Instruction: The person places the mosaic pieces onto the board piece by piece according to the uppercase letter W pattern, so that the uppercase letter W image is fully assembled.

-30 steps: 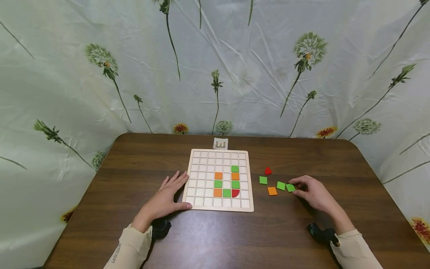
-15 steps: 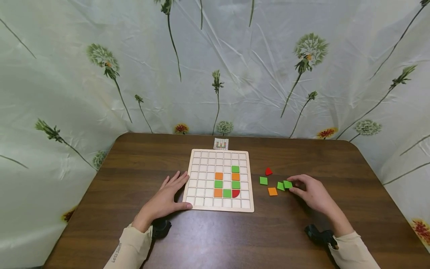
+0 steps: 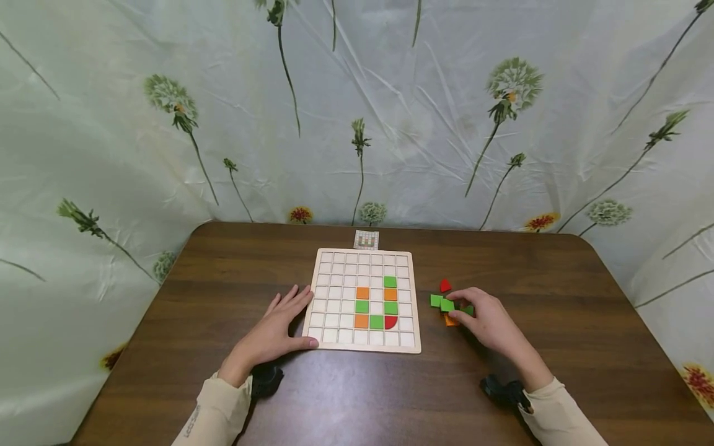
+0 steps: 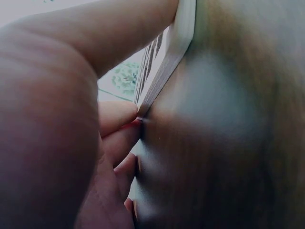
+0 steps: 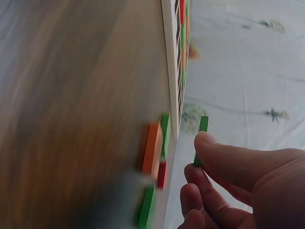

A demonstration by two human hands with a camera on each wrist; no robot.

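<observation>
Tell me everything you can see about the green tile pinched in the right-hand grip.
The green tile is a thin, plain square, perhaps painted wood. The right-hand grip pinches it at one side, between thumb and finger. It is held above the table, to the right of the gridded board, apart from the loose tiles below, though the head view shows it overlapping some.

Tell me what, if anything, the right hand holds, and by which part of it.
The right hand pinches a green tile by the side nearest the hand; the opposite side sticks out.
</observation>
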